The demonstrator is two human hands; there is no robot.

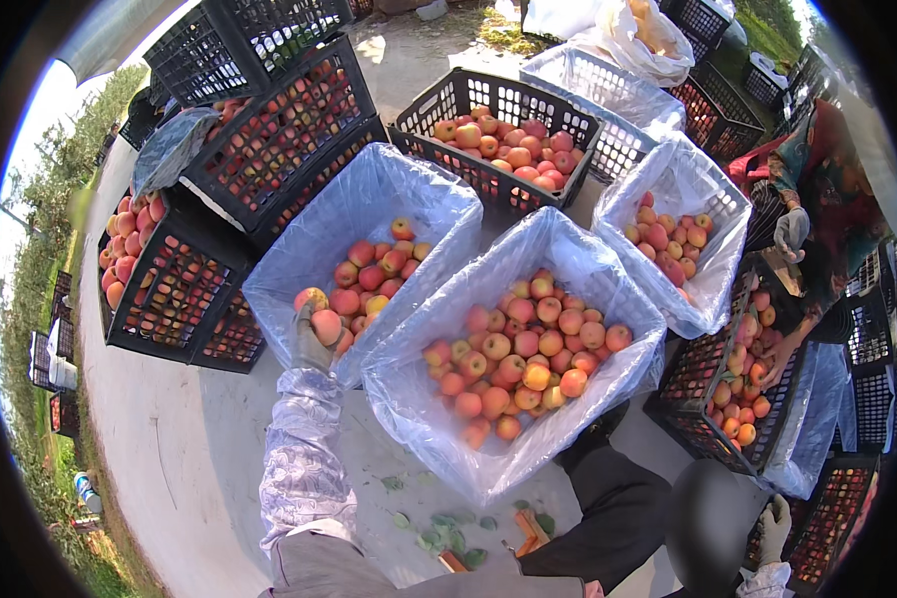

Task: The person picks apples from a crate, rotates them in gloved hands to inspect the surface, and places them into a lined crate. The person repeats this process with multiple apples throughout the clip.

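My left hand (310, 345), in a grey glove, grips a pink-red apple (326, 327) inside a black crate lined with clear plastic film (291, 258). A yellow-red apple (312, 299) sits right by its fingers, and several more apples (371, 277) lie in that crate. Directly before me stands another film-lined crate (418, 426) holding a wide layer of apples (512, 368). Far down at the right is my right hand (774, 529), also gloved, beside a black crate of apples (833, 516). Whether it holds anything is not clear.
An unlined black crate (486, 179) of apples and a lined crate (605, 217) stand beyond. Full crates (187, 299) are stacked at left. At right, a co-worker's bare hand (781, 359) reaches into a crate (688, 418); their gloved hand (791, 233) hangs above. Leaves (448, 532) litter the floor.
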